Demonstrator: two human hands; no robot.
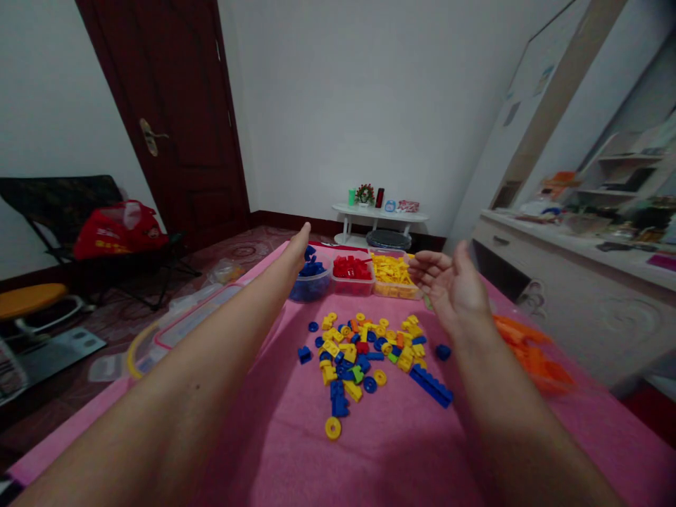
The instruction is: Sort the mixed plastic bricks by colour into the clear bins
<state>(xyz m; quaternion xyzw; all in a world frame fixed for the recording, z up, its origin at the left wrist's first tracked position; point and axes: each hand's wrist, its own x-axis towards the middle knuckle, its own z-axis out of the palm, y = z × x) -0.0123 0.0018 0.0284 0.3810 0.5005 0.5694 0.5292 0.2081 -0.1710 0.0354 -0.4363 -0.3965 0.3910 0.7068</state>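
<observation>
My left hand is over the rim of a round clear tub of blue blocks. Only its edge and thumb show; the fingers are hidden, and blue blocks appear right beside it, held or loose I cannot tell. My right hand is open, palm turned inward, beside a clear box of yellow blocks. Between the two stands a box of red blocks. Nearer me lies a loose pile of mixed building blocks, mostly yellow and blue, with a long blue block at its right.
A pink cloth covers the table. Orange blocks lie at the right, beyond my forearm. Clear lids rest at the left edge. Farther off are a low white table, a chair with a red bag and a white cabinet.
</observation>
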